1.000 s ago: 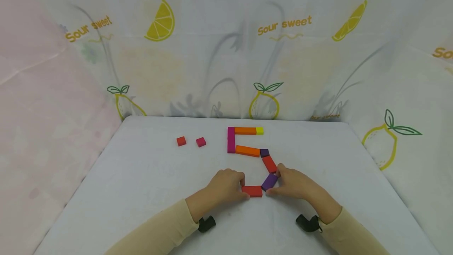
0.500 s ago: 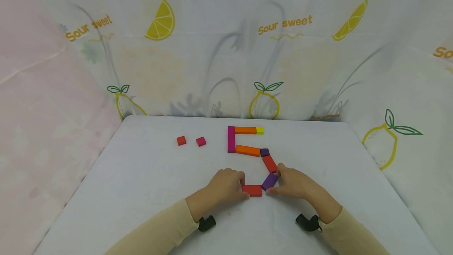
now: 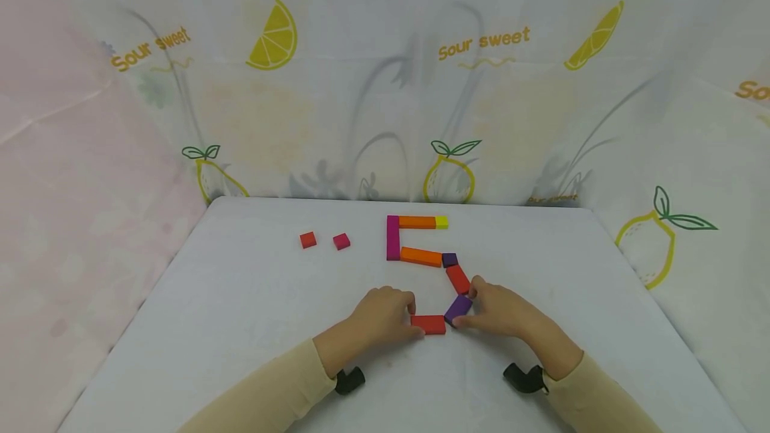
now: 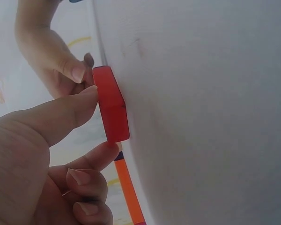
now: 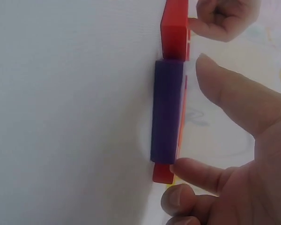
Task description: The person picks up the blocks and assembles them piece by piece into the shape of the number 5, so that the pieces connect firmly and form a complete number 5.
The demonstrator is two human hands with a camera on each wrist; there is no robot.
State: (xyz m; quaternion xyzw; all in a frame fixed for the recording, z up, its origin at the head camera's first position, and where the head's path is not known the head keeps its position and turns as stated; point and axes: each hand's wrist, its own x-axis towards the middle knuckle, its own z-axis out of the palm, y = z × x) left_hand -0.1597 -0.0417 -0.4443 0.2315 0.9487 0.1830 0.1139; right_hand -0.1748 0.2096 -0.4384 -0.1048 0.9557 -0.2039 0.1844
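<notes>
In the head view, my left hand (image 3: pixel 385 315) is at the left end of a red rectangular block (image 3: pixel 428 325). The left wrist view shows its thumb against the red block (image 4: pixel 112 105) and its index finger at the block's end, the other fingers curled. My right hand (image 3: pixel 502 311) spans a slanted purple block (image 3: pixel 458 310). In the right wrist view, the index fingertip touches one end of the purple block (image 5: pixel 167 112), while the thumb stands slightly apart from it. A second red block (image 3: pixel 458 279) lies just beyond the purple one.
A dark purple cube (image 3: pixel 449 260), two orange blocks (image 3: pixel 421 256), a magenta block (image 3: pixel 393 238) and a yellow cube (image 3: pixel 442 222) continue the line in a 5-like shape. A loose red cube (image 3: pixel 308 240) and pink cube (image 3: pixel 341 241) lie left on the white table (image 3: pixel 240 326).
My right thumb has shifted slightly over the near corner of the purple block. The left hand and the other blocks stay almost unchanged.
</notes>
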